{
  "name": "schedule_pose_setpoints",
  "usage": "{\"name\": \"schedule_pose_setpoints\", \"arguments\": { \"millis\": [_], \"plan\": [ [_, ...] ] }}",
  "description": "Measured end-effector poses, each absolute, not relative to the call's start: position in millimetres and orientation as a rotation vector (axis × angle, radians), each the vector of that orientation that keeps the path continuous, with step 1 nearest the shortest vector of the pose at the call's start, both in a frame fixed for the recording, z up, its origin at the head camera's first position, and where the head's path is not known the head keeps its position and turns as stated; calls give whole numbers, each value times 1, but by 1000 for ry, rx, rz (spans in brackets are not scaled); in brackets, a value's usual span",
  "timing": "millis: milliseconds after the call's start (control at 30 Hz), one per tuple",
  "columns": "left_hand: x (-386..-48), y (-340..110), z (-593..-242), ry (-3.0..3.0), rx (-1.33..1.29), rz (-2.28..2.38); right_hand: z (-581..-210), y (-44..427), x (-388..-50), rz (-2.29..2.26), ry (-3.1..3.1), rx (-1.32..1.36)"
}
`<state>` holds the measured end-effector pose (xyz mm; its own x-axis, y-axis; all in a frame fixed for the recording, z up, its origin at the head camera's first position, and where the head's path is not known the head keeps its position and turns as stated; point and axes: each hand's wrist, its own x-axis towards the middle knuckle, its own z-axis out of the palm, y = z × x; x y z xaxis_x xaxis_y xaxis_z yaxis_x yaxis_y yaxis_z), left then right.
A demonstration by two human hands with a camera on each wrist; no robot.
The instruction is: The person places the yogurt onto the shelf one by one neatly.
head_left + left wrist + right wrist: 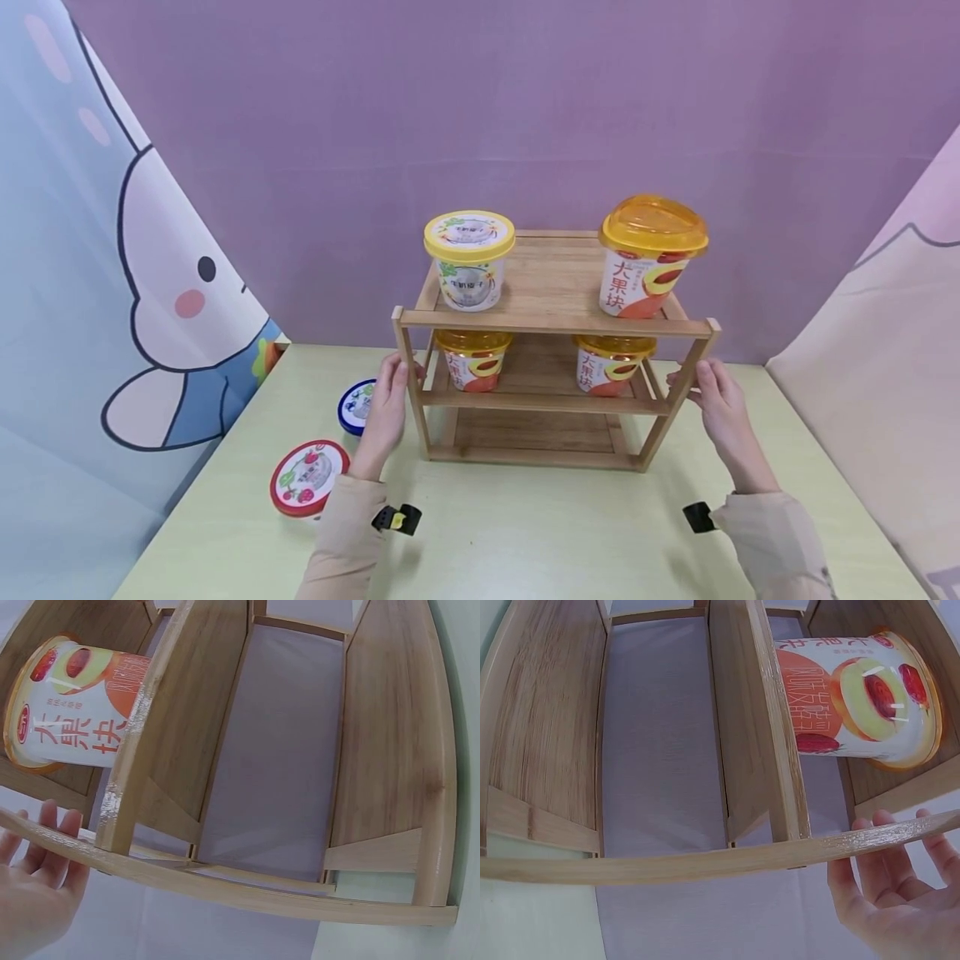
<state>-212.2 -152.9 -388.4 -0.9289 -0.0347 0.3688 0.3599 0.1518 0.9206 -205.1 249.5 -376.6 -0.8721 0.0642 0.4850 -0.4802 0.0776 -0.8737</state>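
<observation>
A three-tier wooden shelf stands on the table. My left hand grips its left side post just below the top tier. On the opposite side, my right hand holds the right post at about the same height. Both wrist views show fingers curled behind the slim upright, and fingers likewise on the right. On top are a yellow-lidded tub at left and an orange-domed yogurt cup at right. The middle tier bears two more such cups, a left one and a right one.
On the pale table, left of the shelf, sit a red-lidded tub and a blue-lidded tub, the latter partly hidden by my left hand. A purple cloth hangs behind the shelf. A cartoon-printed curtain hangs at left.
</observation>
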Motion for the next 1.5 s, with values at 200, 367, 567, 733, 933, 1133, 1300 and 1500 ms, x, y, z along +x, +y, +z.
{"name": "schedule_pose_setpoints", "arguments": {
  "millis": [200,367,567,733,933,1133,1300,1500],
  "plan": [
    [-208,-157,-382,-2207,-244,-1845,-378,249,-206,1780,-1990,394],
    [-204,-163,-376,-2292,-194,-1732,-378,249,-206,1715,-2037,359],
    [-198,-169,-374,-2388,-253,-1522,-378,248,-206,1682,-2067,363],
    [-190,-176,-377,-2538,-277,-1247,-379,248,-207,1681,-2064,360],
    [-179,-184,-375,-2677,-306,-1030,-381,249,-208,1680,-2061,355],
    [-165,-194,-374,-2810,-232,-982,-381,249,-208,1674,-2054,355],
    [-153,-205,-373,-2880,-188,-926,-381,249,-207,1667,-2065,346],
    [-140,-219,-374,-2934,-142,-800,-379,248,-207,1678,-2073,334]
  ]
}}
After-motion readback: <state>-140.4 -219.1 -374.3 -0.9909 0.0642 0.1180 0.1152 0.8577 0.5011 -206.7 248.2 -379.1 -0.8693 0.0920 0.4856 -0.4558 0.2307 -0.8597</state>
